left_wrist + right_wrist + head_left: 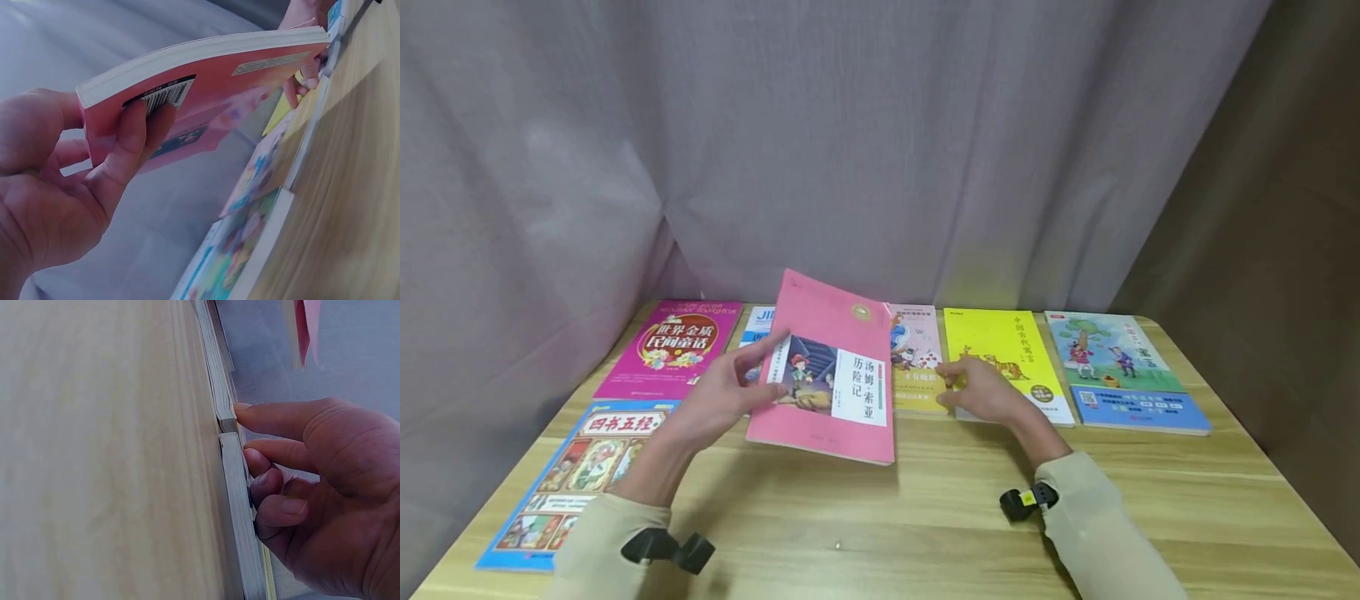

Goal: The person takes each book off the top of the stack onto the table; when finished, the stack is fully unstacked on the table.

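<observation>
My left hand (726, 398) holds a pink book (831, 304) up and tilted over the table, its thumb on the front cover and fingers behind. In the left wrist view its fingertips lie by the barcode on the back cover (219, 87). My right hand (988, 390) touches the neighbouring corners of two books lying flat, a pink and yellow book (917, 400) and a yellow book (992, 325). In the right wrist view its thumb (275, 419) is stretched out to one corner, while the other fingers bend over the adjoining book edge (240, 500).
A magenta book (673, 350) and a blue-bordered comic-style book (580, 475) lie at the left. Behind the held book, a blue and white book (758, 321) is partly hidden. At the right lies a green and blue book (1123, 371). A grey curtain (880, 150) hangs behind the wooden table (925, 533).
</observation>
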Demonstrator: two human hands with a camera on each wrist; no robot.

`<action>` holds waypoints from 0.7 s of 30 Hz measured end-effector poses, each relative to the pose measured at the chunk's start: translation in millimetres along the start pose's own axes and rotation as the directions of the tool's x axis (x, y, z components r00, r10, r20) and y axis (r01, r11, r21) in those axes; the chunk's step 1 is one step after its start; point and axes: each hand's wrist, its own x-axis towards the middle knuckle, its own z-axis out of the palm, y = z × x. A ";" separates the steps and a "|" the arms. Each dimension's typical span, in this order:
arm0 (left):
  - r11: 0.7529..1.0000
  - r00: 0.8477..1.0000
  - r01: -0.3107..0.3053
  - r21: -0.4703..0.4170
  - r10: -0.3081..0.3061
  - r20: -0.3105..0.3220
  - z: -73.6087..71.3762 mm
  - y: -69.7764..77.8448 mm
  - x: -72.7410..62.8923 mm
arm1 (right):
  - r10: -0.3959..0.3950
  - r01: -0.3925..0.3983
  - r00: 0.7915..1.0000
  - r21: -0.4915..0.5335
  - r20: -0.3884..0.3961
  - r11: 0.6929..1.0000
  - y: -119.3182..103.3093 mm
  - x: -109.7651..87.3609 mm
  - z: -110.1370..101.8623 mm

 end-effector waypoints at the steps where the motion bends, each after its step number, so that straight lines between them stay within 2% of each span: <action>1: 1.000 1.000 0.001 0.000 -0.001 -0.005 -3.4 1.7 -6.3 | -0.008 0.008 1.000 -0.001 0.000 1.000 0.1 0.2 -0.3; 4: 1.000 1.000 0.009 0.014 -0.009 -0.021 -12.2 4.6 -26.6 | -0.024 0.024 1.000 -0.011 -0.001 1.000 0.0 1.1 -0.9; 9: 0.997 0.999 0.015 0.070 -0.012 -0.046 -22.7 1.6 -62.4 | -0.002 0.002 1.000 -0.028 0.001 1.000 -0.9 1.9 -0.7; 13: 0.997 0.999 0.029 0.069 -0.026 -0.038 -28.2 -2.7 -87.5 | 0.004 -0.004 1.000 -0.026 0.001 1.000 -2.0 2.0 -0.7; 21: 0.993 0.997 -0.029 0.114 0.037 -0.069 -36.6 -16.7 -120.8 | -0.015 0.015 1.000 -0.017 0.000 1.000 2.2 2.2 -0.5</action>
